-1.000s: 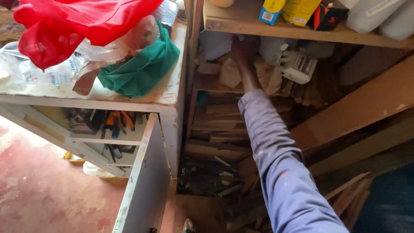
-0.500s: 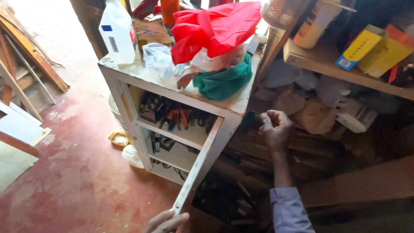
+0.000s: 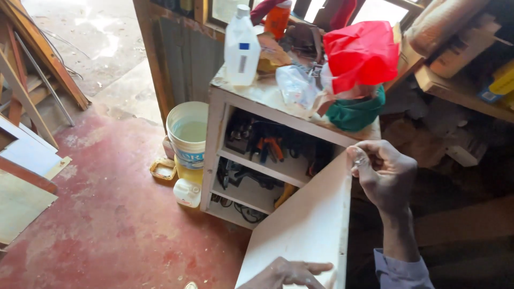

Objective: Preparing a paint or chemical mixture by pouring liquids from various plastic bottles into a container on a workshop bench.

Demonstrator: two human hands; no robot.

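Observation:
My right hand (image 3: 384, 175) is curled at the upper edge of the white cabinet door (image 3: 308, 225), which stands swung open toward me. Its fingertips pinch a small pale object (image 3: 357, 157) that is too small to identify. My left hand (image 3: 292, 272) rests flat on the door's face near the bottom of the view, holding nothing. The white cabinet (image 3: 218, 134) has open shelves with pliers and other tools (image 3: 265, 147) inside.
On the cabinet top stand a clear plastic bottle (image 3: 242, 48), a red cloth bundle (image 3: 361, 52) and a green cloth (image 3: 356, 113). A white bucket (image 3: 187, 134), a small jug (image 3: 187, 192) and a yellow tray (image 3: 163, 168) sit on the red floor. Wooden shelves (image 3: 460, 88) are at right, boards (image 3: 27, 101) at left.
My right hand has drawn back from the shelves on the right to the door's top edge. My left hand has come further onto the door. My view has swung left.

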